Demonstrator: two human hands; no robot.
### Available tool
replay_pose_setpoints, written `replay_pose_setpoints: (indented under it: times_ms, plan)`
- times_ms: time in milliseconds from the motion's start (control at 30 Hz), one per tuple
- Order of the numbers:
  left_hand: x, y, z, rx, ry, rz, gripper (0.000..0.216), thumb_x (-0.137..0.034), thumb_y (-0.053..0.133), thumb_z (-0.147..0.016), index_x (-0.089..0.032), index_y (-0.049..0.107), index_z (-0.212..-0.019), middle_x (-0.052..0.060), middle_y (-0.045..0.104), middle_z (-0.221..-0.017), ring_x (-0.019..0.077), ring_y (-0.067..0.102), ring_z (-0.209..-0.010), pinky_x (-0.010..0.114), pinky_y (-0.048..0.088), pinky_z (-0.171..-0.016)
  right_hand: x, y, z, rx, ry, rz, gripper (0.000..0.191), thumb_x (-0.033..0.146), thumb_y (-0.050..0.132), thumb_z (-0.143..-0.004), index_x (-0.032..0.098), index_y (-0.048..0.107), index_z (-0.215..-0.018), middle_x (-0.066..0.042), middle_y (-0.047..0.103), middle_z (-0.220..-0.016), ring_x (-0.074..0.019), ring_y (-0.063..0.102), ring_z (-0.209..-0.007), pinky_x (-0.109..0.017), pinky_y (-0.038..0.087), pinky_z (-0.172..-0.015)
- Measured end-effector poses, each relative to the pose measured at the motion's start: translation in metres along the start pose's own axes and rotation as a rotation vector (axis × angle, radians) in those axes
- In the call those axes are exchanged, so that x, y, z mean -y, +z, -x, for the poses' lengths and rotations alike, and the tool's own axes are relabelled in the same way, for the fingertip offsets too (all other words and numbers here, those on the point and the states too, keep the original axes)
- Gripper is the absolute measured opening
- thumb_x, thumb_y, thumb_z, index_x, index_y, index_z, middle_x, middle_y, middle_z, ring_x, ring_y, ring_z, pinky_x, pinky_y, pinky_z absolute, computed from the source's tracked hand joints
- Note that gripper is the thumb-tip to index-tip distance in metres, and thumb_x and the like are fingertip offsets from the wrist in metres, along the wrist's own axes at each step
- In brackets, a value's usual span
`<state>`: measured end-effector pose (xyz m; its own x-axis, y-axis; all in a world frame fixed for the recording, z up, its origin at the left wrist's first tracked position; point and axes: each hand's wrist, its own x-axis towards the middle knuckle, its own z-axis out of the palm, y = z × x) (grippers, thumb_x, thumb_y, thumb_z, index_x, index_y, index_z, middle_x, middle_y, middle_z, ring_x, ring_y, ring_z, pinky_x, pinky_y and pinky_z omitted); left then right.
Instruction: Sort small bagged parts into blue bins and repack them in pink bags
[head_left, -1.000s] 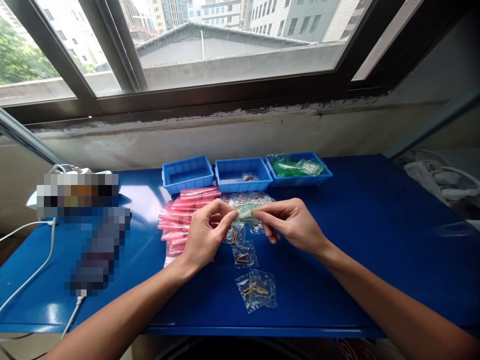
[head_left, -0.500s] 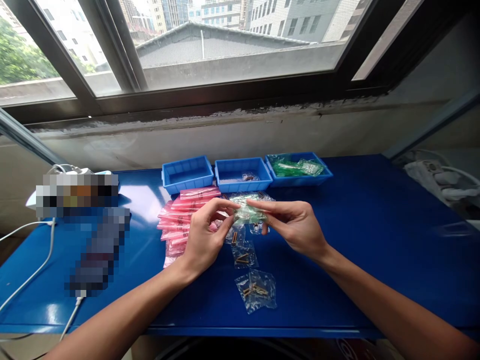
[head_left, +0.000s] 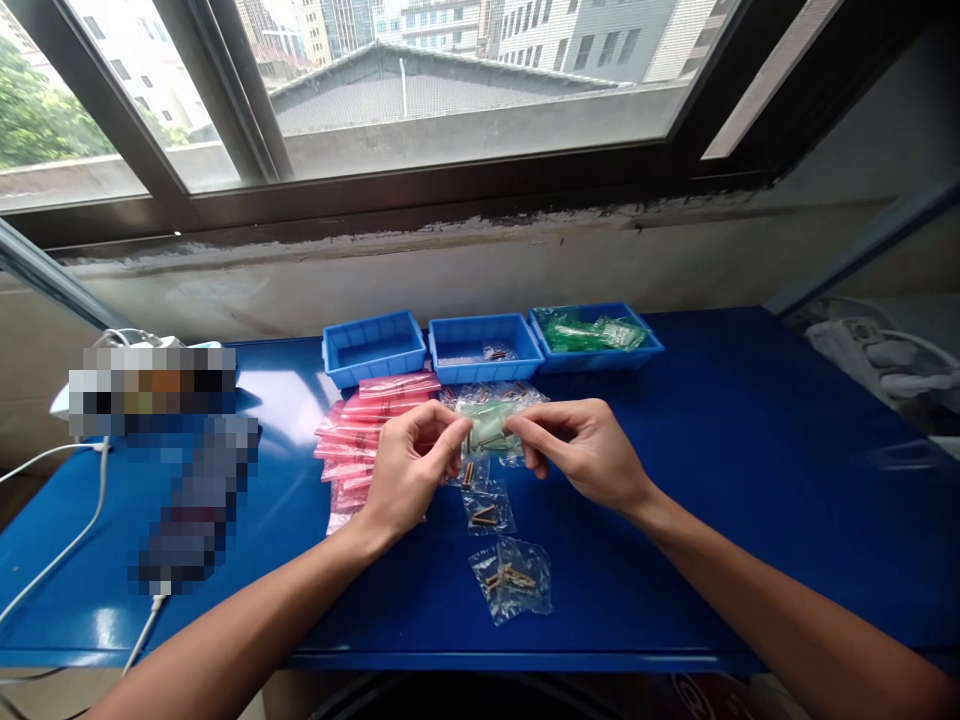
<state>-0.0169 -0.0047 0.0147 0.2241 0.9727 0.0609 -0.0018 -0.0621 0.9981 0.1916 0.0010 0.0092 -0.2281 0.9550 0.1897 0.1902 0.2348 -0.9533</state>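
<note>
Both my hands hold a small green-tinted plastic bag above the blue table, pinching its opposite ends. My left hand grips the bag's left end, and my right hand grips its right end. Its contents are hard to make out. Below my hands lie several small clear bags of brass pins, including one and another. A stack of pink bags lies just left of my left hand.
Three blue plastic bins stand in a row at the back: one holds nothing visible, one holds a small bag, and one holds green bags. Pixelated objects and a white cable lie at the table's left. A window runs behind.
My left fingers have curled down and inward around the bag's left end. The bag has shifted slightly left, and my hands are a little closer together.
</note>
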Motion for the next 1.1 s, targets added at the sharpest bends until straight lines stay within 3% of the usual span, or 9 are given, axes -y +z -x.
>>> replay_pose_setpoints:
  times_ms: [300, 500, 600, 667, 733, 800, 867, 967, 1100]
  plan:
    - [0.0, 0.001, 0.0, -0.01, -0.013, 0.021, 0.036, -0.048, 0.074, -0.092, -0.017, 0.061, -0.079, -0.003, 0.061, -0.054, 0.0082, 0.051, -0.043, 0.018, 0.039, -0.041, -0.001, -0.001, -0.001, 0.015, 0.026, -0.044, 0.042, 0.048, 0.076, -0.092, 0.017, 0.076, -0.064, -0.002, 0.063, -0.05, -0.0122, 0.054, -0.041, -0.025, 0.045, -0.041]
    - [0.002, 0.001, 0.0, -0.035, 0.102, -0.054, 0.014, -0.029, 0.072, -0.094, -0.016, 0.072, -0.099, 0.006, 0.076, -0.093, 0.0141, 0.069, -0.072, 0.021, 0.055, -0.057, -0.006, -0.001, -0.002, -0.059, -0.003, -0.078, 0.028, 0.04, 0.079, -0.089, 0.021, 0.087, -0.108, -0.008, 0.082, -0.078, -0.0152, 0.062, -0.047, -0.029, 0.054, -0.045]
    - [0.004, 0.001, 0.0, -0.041, 0.151, -0.092, 0.01, -0.023, 0.069, -0.094, -0.017, 0.072, -0.101, 0.007, 0.075, -0.101, 0.0162, 0.071, -0.083, 0.024, 0.058, -0.066, -0.008, -0.002, -0.001, -0.09, -0.019, -0.059, 0.029, 0.032, 0.079, -0.087, 0.023, 0.085, -0.115, -0.008, 0.083, -0.088, -0.0142, 0.062, -0.049, -0.029, 0.056, -0.048]
    - [0.005, 0.001, 0.0, -0.042, 0.145, -0.101, 0.009, -0.025, 0.069, -0.094, -0.017, 0.07, -0.098, 0.005, 0.073, -0.093, 0.0147, 0.068, -0.078, 0.022, 0.054, -0.063, -0.006, -0.002, -0.001, -0.063, -0.019, -0.072, 0.024, 0.033, 0.079, -0.088, 0.022, 0.086, -0.109, -0.008, 0.083, -0.086, -0.016, 0.066, -0.053, -0.029, 0.056, -0.049]
    - [0.006, 0.001, 0.001, -0.015, 0.104, -0.102, 0.018, -0.033, 0.07, -0.095, -0.017, 0.066, -0.09, 0.0, 0.065, -0.073, 0.0109, 0.059, -0.061, 0.019, 0.045, -0.053, -0.004, -0.002, -0.002, 0.015, 0.002, -0.083, 0.017, 0.035, 0.081, -0.087, 0.019, 0.086, -0.089, -0.006, 0.078, -0.071, -0.0157, 0.065, -0.051, -0.026, 0.052, -0.047]
    - [0.006, 0.001, 0.001, 0.023, 0.059, -0.112, 0.031, -0.042, 0.068, -0.097, -0.017, 0.059, -0.08, -0.006, 0.051, -0.057, 0.0078, 0.045, -0.048, 0.019, 0.034, -0.046, -0.003, -0.002, -0.003, 0.117, 0.047, -0.103, 0.029, 0.037, 0.083, -0.086, 0.017, 0.077, -0.065, -0.002, 0.068, -0.055, -0.0124, 0.059, -0.044, -0.023, 0.047, -0.044]
    - [0.006, 0.001, 0.001, 0.04, 0.04, -0.116, 0.035, -0.046, 0.063, -0.1, -0.018, 0.056, -0.08, -0.008, 0.046, -0.054, 0.0073, 0.039, -0.046, 0.019, 0.029, -0.045, -0.003, -0.003, -0.005, 0.179, 0.105, -0.158, 0.041, 0.039, 0.084, -0.085, 0.016, 0.068, -0.055, 0.0, 0.062, -0.049, -0.0092, 0.053, -0.039, -0.022, 0.044, -0.042]
    - [0.005, 0.001, 0.001, 0.043, 0.041, -0.084, 0.029, -0.046, 0.057, -0.103, -0.018, 0.06, -0.097, -0.006, 0.051, -0.059, 0.0085, 0.044, -0.048, 0.02, 0.033, -0.047, -0.009, -0.008, -0.012, 0.044, 0.17, -0.304, 0.042, 0.045, 0.086, -0.082, 0.016, 0.068, -0.057, 0.0, 0.063, -0.049, -0.0105, 0.057, -0.039, -0.02, 0.044, -0.039]
    - [0.005, 0.0, 0.0, 0.065, 0.05, -0.076, 0.028, -0.044, 0.054, -0.104, -0.017, 0.06, -0.103, -0.005, 0.054, -0.062, 0.0093, 0.047, -0.049, 0.021, 0.037, -0.049, -0.019, -0.022, -0.026, -0.385, 0.248, -0.567, 0.028, 0.04, 0.094, -0.072, 0.018, 0.077, -0.074, -0.003, 0.076, -0.065, -0.0142, 0.068, -0.05, -0.018, 0.048, -0.038]
